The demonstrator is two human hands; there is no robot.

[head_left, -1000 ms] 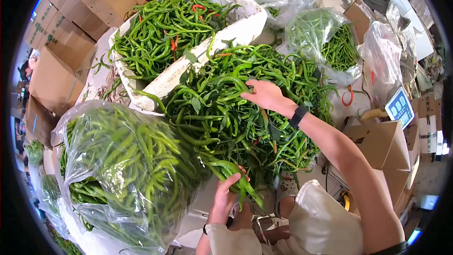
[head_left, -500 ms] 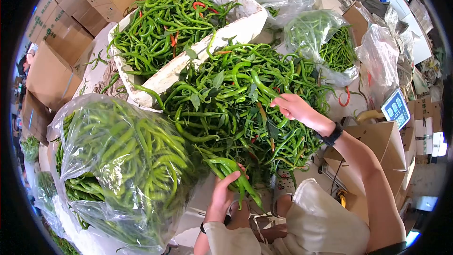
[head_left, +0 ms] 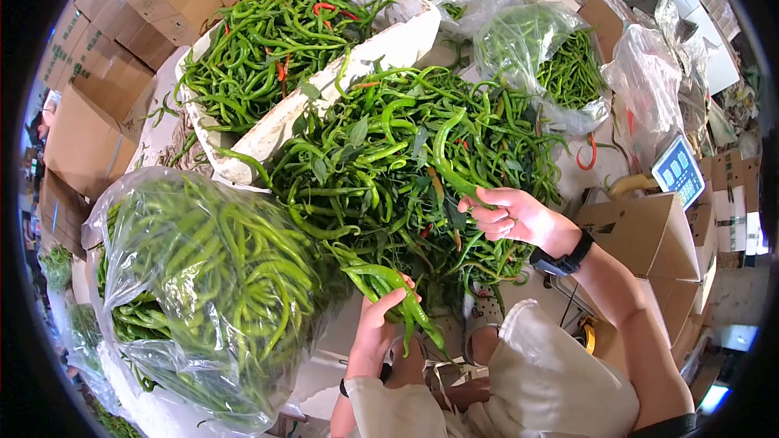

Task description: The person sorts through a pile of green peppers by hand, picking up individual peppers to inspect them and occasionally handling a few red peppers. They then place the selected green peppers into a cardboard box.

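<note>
A small bunch of long green chili peppers (head_left: pixel 388 285) is gripped in my left hand (head_left: pixel 376 320), low in front of the pile. My right hand (head_left: pixel 511 215) is closed on the lower end of one long, curved green chili pepper (head_left: pixel 443 150), which points up and away from me. Under and beyond both hands spreads a large loose pile of green chili peppers (head_left: pixel 381 162), with leaves and a few red pods mixed in.
Behind the pile stands a white foam box (head_left: pixel 324 97) heaped with peppers. A big clear plastic bag (head_left: pixel 203 268) of peppers fills the left side. At the right are another pepper bag (head_left: pixel 527 45), a cardboard box (head_left: pixel 641 235) and a blue display panel (head_left: pixel 678 171).
My right hand has pulled back toward me, lifting the long pepper off the pile. My left hand keeps its bunch in nearly the same place. The whole view has shifted slightly.
</note>
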